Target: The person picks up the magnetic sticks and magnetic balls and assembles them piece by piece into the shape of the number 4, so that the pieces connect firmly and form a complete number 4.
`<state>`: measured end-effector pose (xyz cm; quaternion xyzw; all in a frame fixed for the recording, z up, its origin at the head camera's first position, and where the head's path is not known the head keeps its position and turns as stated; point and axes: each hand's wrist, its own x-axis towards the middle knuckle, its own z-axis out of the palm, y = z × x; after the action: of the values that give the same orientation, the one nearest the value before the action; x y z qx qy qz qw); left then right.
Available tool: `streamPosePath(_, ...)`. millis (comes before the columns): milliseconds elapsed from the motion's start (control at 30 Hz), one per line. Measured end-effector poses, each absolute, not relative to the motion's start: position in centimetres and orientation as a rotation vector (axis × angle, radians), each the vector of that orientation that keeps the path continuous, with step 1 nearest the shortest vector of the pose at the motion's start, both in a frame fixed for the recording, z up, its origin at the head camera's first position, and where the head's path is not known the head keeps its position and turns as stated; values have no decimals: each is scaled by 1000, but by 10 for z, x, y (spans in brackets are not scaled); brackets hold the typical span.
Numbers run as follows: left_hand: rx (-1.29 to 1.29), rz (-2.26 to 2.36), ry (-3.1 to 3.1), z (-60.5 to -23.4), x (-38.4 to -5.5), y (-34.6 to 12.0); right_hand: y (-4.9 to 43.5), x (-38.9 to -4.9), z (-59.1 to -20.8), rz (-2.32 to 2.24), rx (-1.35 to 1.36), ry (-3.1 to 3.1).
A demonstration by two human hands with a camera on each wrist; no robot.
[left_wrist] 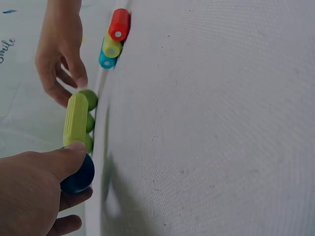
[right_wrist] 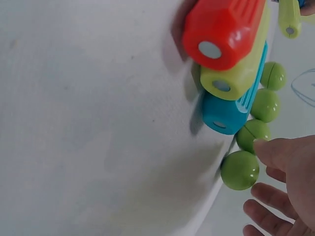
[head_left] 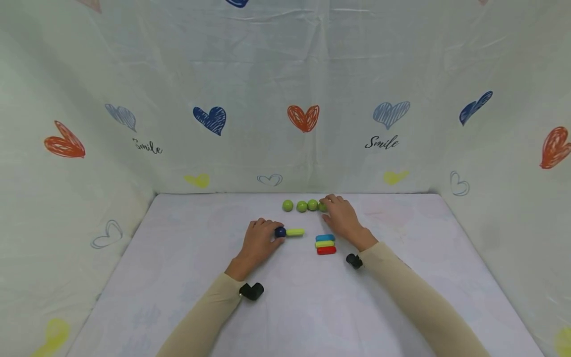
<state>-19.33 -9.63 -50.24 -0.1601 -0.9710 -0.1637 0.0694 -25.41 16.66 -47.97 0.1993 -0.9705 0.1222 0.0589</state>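
Observation:
My left hand (head_left: pixel 258 243) pinches a dark blue ball (left_wrist: pixel 78 177) between thumb and fingers. A ridged yellow-green rod (head_left: pixel 295 232) extends from that ball to the right, end on against it. At the back of the table, my right hand (head_left: pixel 342 216) reaches over the right end of a row of green balls (head_left: pixel 302 206). Its thumb overlaps one ball in the right wrist view, and its other fingers are spread loosely beside the end ball (right_wrist: pixel 239 170), not curled round it.
Between the hands and nearer the front lie three rods side by side: blue (head_left: pixel 325 238), yellow-green (right_wrist: pixel 231 81) and red (head_left: pixel 326 251), with grey discs in their ends. Behind the white table (head_left: pixel 294 307) hangs a pale curtain (head_left: pixel 254 148) printed with hearts.

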Motion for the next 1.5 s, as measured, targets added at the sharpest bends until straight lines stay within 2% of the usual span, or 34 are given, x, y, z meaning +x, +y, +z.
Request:
streamPosePath(733,-477,-527,-2886,-503,-194,-99,167,-264,-488,327,454,-2974)
streamPosePath(1100,-477,-554,-2874,-503,-195,-104,166,-244,-482,414,491,-2977)
streamPosePath(1500,-464,-583,-2872,-502,-194,-104,148,-218,-479,578,677,-2907)
